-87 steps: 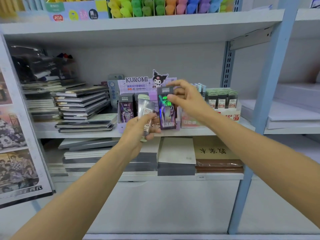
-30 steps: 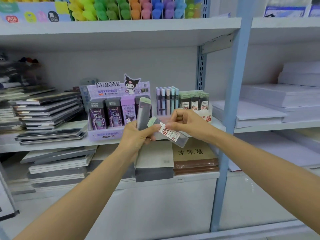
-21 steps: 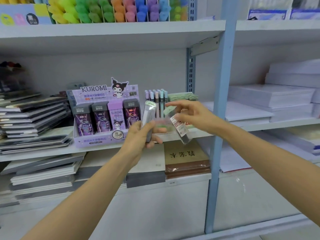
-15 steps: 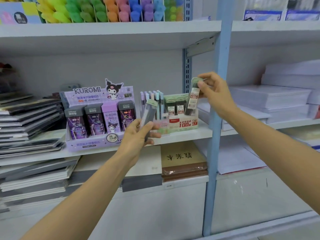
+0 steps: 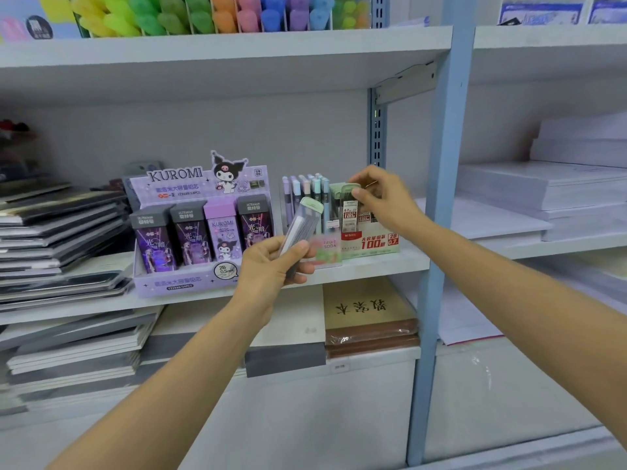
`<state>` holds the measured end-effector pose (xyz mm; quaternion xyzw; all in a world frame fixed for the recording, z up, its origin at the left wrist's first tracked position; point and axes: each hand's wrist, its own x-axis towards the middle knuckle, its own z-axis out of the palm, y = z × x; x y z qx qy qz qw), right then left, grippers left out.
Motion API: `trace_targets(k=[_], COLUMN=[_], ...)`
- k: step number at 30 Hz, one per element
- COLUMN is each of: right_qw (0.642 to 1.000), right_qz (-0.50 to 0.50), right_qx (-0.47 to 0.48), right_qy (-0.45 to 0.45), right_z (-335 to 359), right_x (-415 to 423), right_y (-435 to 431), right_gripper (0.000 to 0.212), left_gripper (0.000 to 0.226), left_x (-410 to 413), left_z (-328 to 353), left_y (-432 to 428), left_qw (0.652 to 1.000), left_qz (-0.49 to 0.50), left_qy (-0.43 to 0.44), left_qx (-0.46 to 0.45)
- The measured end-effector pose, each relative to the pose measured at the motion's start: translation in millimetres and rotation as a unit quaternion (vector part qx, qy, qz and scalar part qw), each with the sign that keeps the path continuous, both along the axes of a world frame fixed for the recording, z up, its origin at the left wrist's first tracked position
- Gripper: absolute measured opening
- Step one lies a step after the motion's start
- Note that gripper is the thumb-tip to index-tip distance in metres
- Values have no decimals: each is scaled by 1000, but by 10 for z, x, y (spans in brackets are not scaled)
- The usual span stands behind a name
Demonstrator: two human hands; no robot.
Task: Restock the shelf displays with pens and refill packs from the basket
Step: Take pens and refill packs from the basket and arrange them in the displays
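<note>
Green-capped refill pack (image 5: 300,228) clasped by its lower end in left grip (image 5: 271,266), right grip (image 5: 386,201) pinching second pack (image 5: 349,212) in display box (image 5: 369,244)

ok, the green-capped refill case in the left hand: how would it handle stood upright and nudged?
Probably rigid: the refill case shows straight edges in the left hand. Likely light, since thumb and fingers alone hold it. Tall and slim, so it may tip when nudged.
</note>
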<state>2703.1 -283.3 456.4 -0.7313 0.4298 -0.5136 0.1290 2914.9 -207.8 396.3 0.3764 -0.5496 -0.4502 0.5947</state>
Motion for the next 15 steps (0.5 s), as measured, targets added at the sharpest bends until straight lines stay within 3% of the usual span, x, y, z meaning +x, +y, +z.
trace_targets(k=[7,11,15], right_qw=[997,992,995], right_qz=[-58,-99,-34], right_qx=[-38,-35,-55], right_qy=[25,69,70], right_z=[-100,-46,0], right_x=[65,59,44], right_y=[-55,-73,104], right_gripper=[14,28,36], left_gripper=[20,27,36], left_x=[43,46,11], left_z=[-22,-13,27], left_y=[-2,16,40], left_qw=[1000,999,998], left_qz=[-12,-26,-53], left_qy=[-3,5,22], left_qx=[7,20,30])
